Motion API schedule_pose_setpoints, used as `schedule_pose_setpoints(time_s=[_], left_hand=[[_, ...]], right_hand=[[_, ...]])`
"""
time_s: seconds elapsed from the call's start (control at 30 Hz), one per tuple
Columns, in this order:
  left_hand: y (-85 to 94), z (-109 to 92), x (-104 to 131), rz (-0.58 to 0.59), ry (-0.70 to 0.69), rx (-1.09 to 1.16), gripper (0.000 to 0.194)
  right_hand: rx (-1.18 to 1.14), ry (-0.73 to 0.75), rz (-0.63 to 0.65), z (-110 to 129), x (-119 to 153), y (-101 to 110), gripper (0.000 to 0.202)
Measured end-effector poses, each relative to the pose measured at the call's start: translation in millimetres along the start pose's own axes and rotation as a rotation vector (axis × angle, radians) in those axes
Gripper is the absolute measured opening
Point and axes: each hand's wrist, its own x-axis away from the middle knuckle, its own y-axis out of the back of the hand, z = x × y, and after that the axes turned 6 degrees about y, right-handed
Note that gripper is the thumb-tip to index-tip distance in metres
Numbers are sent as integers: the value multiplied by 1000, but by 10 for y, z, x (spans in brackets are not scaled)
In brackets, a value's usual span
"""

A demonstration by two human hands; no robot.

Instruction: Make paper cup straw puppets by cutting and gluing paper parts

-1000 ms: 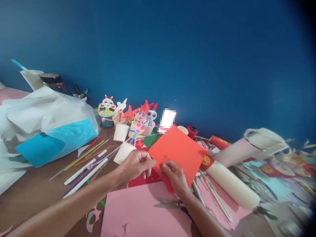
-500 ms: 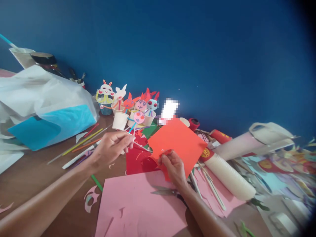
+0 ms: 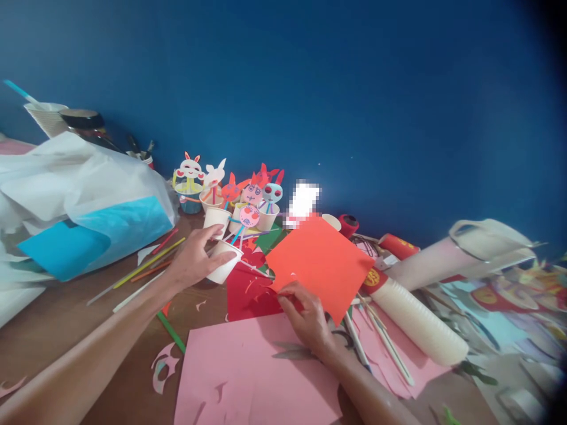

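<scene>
My left hand [image 3: 199, 257] is at a white paper cup [image 3: 224, 273], its thumb across the rim and its fingers spread towards another white cup [image 3: 217, 219] behind. A pink-faced paper figure [image 3: 249, 216] on straw limbs rises above the front cup. My right hand [image 3: 305, 313] is curled, thumb and fingertips close together, over the lower left edge of an orange-red paper sheet [image 3: 321, 260]; what it pinches is hard to make out. Below it, scissors [image 3: 292, 351] lie on a pink sheet [image 3: 248, 378].
Several paper animal figures in cups, one with a white rabbit face [image 3: 190, 169], stand by the blue wall. At the left are a plastic bag [image 3: 88, 171] and loose straws [image 3: 148, 262]. Stacked cups [image 3: 420, 319] lie at the right. A red sheet [image 3: 248, 289] with scraps is in the middle.
My left hand's fingers have spread apart, and the front cup now shows below the pink-faced figure. My right hand has moved slightly down, and more of the scissor blades shows.
</scene>
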Motion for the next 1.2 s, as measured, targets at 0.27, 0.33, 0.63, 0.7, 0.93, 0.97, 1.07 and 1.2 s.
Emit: schedule_pose_setpoints(time_s=[0.27,0.33,0.63,0.7,0.93,0.97,1.07,1.2], left_hand=[[-45,-32,20,39,9,-22,69],[-37,-52,29,55,28,62,68],[-77,-79,53,102,47,77,65],[-96,-96,58,111,54,12,71],[-115,-188,85,157,38,-204,75],[-96,-198,83,168,25,-177,73],[1,-218,65,131,24,-71,69],[156,-239,31,-11,91,56,66]], right_hand=[[-21,-14,29,55,-5,10,11],[-35,-48,14,67,-15,21,11],[-150,-205,-16,95,-62,75,16],[-155,-208,-12,100,-61,77,16],[-160,-183,0,134,-73,81,17],[-168,-182,-5,137,-81,83,17],[-206,-171,-38,145,-111,105,17],[-316,-156,-90,146,-138,149,13]])
